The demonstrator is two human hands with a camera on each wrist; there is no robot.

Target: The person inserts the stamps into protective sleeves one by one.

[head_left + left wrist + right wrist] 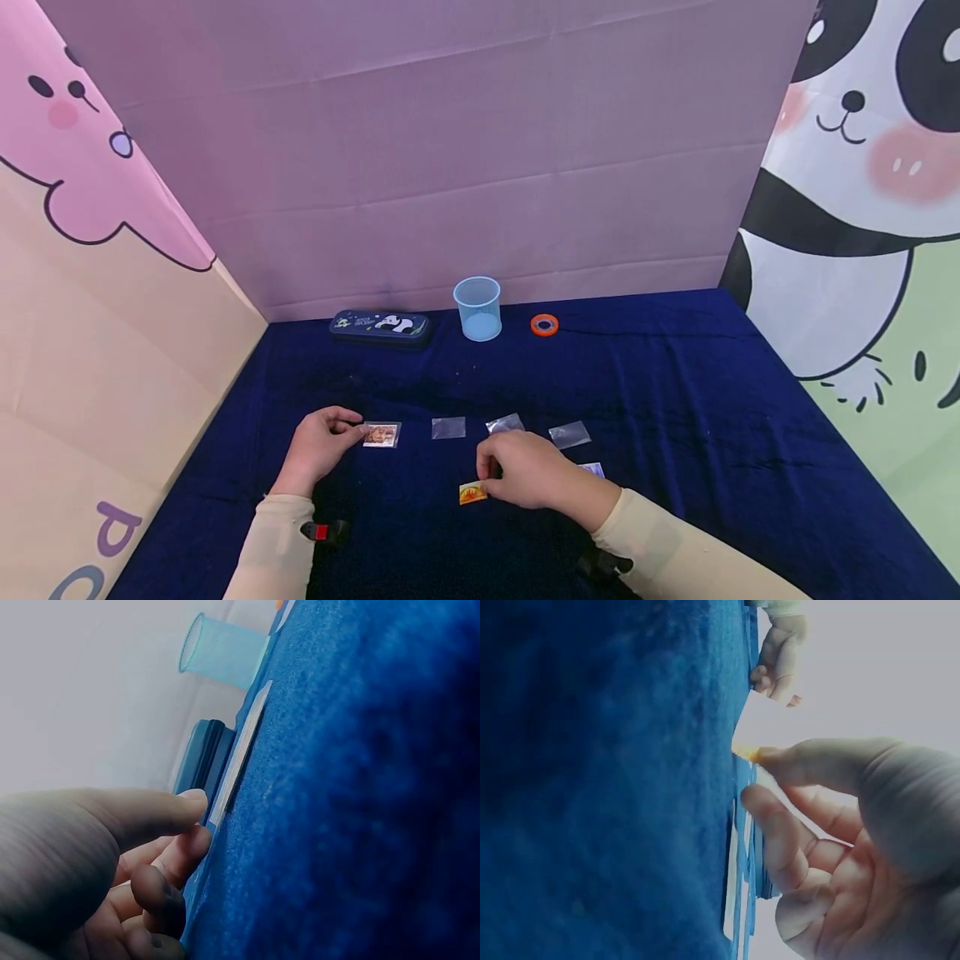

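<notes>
My left hand (321, 446) pinches the left edge of a small clear plastic bag (398, 434), with a brown-and-red picture card (381, 435) inside. In the left wrist view, thumb and forefinger meet at the near end of this flat bag (244, 750), which lies low along the cloth. Between the thumb and forefinger of my right hand (525, 471) is a small yellow-orange card (472, 493), tilted up off the cloth in the right wrist view. A purple-and-white card (592, 469) shows behind the right wrist, partly covered.
Small clear bags lie in a row: one (448, 427) left of centre, another (505, 422) just beyond the right hand, a third (570, 434) at right. Along the back stand a dark blue panda pencil case (381, 326), a light blue mesh cup (478, 312) and an orange tape roll (533, 326).
</notes>
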